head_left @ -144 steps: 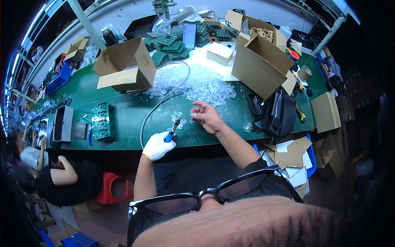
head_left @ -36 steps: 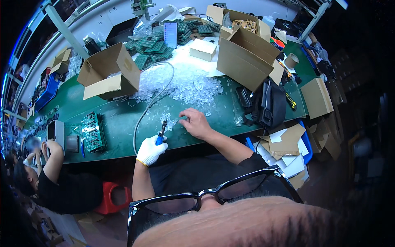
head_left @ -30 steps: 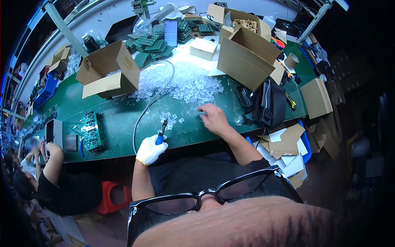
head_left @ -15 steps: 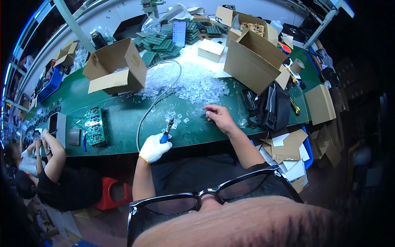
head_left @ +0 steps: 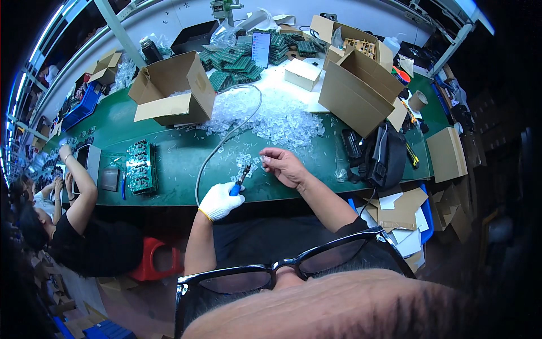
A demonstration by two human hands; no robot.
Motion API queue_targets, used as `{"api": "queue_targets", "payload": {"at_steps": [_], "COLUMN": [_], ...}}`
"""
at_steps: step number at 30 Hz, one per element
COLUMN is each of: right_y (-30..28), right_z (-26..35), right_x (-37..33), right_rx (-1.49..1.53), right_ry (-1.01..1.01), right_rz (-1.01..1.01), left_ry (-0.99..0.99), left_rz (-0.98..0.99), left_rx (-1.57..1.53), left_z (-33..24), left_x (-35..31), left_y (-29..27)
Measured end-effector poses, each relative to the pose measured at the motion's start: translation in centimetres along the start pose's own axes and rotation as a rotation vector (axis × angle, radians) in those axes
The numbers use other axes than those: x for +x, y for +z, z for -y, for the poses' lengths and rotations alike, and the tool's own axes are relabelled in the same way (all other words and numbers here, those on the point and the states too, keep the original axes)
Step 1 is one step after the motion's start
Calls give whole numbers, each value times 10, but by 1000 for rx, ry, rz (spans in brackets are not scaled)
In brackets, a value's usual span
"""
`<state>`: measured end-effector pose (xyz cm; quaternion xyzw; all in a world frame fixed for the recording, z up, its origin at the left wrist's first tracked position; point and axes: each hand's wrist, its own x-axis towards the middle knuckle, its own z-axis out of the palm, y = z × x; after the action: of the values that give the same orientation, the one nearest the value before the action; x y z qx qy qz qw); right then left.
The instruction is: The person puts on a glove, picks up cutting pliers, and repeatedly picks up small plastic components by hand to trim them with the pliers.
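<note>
My left hand (head_left: 220,202), in a white glove, is wrapped round blue-handled nippers (head_left: 237,185). Their metal jaws point away from me, over a few loose clear plastic pieces (head_left: 244,159) on the green table. Bare and close to the jaws, my right hand (head_left: 284,167) has thumb and forefinger pinched together. Between those fingertips is a small clear plastic piece (head_left: 263,159), too small to make out fully. Beyond both hands spreads a large heap of clear plastic pieces (head_left: 282,121). A grey hose (head_left: 212,152) curves from the heap down toward the table edge beside my glove.
Open cardboard boxes stand left (head_left: 175,107) and right (head_left: 358,93) of the heap. Green circuit boards (head_left: 237,65) and a lit phone (head_left: 261,50) are behind it. A populated board (head_left: 141,168) lies left. A black bag (head_left: 389,155) sits right. A co-worker (head_left: 93,237) works at far left.
My right hand has moved left, close to the nippers' jaws, and its fingertips are now pinched together. The nippers stay in my left hand. The whole view has shifted slightly; the co-worker's arm reaches farther out.
</note>
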<state>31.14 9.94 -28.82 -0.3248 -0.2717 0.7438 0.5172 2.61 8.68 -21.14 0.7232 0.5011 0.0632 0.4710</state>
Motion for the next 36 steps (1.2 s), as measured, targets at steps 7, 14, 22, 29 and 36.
{"api": "queue_targets", "payload": {"at_steps": [7, 14, 22, 29, 36], "right_y": [5, 14, 32, 44, 47], "right_z": [2, -5, -14, -18, -14], "right_x": [4, 5, 5, 5, 2], "right_rx": [65, 36, -31, -3, 7], "right_ry": [-4, 1, -42, -80, -79], "right_rz": [10, -49, -124, -121, -115], "left_ry": [6, 12, -13, -21, 16], "left_rz": [7, 13, 62, 69, 73], "left_rx": [8, -22, -246, -298, -209], "left_z": [4, 2, 12, 19, 13], "left_x": [2, 1, 2, 4, 0], "left_y": [1, 0, -1, 0, -3]}}
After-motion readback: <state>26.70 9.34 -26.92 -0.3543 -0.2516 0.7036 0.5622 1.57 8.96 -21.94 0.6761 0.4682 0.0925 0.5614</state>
